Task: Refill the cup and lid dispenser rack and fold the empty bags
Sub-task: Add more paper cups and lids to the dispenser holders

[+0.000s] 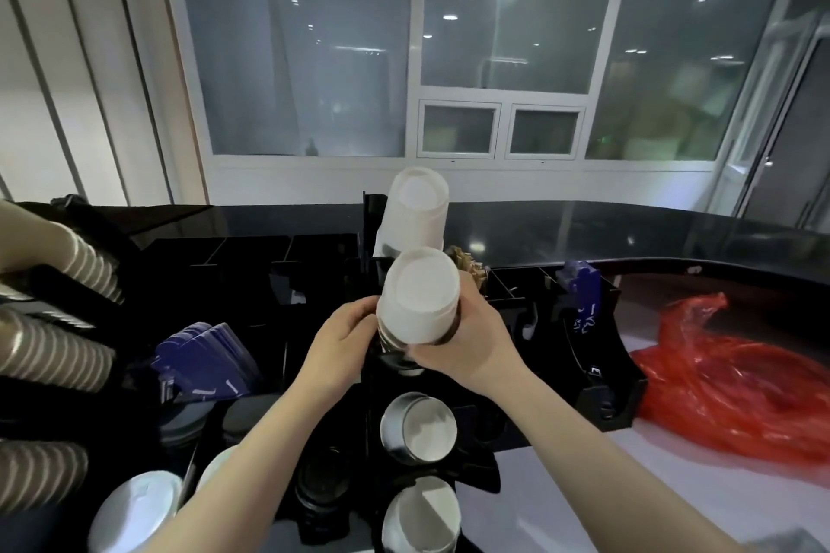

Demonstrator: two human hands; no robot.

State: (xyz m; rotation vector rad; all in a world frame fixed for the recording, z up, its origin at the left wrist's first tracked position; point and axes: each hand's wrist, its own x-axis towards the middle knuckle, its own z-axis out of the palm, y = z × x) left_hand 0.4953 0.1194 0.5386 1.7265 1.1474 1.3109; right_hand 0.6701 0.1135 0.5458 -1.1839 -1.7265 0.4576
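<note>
A stack of white cups (420, 296) stands bottom-up over an opening of the black dispenser rack (597, 377), in the middle of the view. My right hand (467, 341) grips the stack from the right near its lower end. My left hand (341, 350) holds it from the left, fingers curled on the side. A second white cup stack (415, 207) stands just behind it. Two lower rack openings show cup stacks (420, 427) with metal rims. A crumpled red plastic bag (736, 391) lies on the counter to the right.
Ribbed paper cup stacks (49, 355) stick out of a holder at the left. Blue sleeves (206, 355) and dark lids (251, 413) fill the rack's left side, with white lids (134, 512) below. Blue packets (584, 287) stand in a right compartment. A black counter (629, 229) runs behind.
</note>
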